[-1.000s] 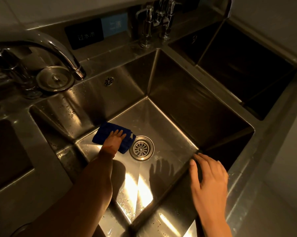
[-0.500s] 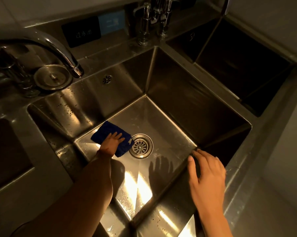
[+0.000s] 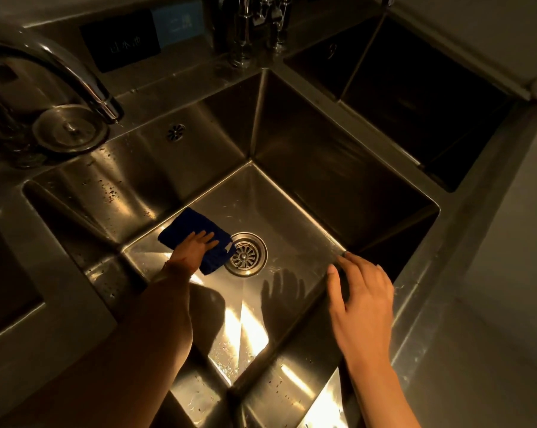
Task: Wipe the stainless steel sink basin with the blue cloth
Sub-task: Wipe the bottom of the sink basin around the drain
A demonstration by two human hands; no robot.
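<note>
Blue cloth (image 3: 189,231) lies on the wet steel floor of the dim sink (image 3: 291,217), beside the drain (image 3: 245,254), pressed under the left hand (image 3: 193,247) with straight fingers. The right hand (image 3: 364,299) rests with relaxed, spread fingers on the near rim; a curved tap (image 3: 75,78) arches at upper left.

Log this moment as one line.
left hand presses blue cloth on sink floor beside drain | right hand touches rim

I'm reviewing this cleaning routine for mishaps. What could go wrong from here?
The cloth reaches the drain's edge; a corner might snag in its slots. The left hand presses it with flat fingers rather than gripping, so it could slide free on the wet sink floor. The right hand sits at the droplet-speckled rim and might slip.
</note>
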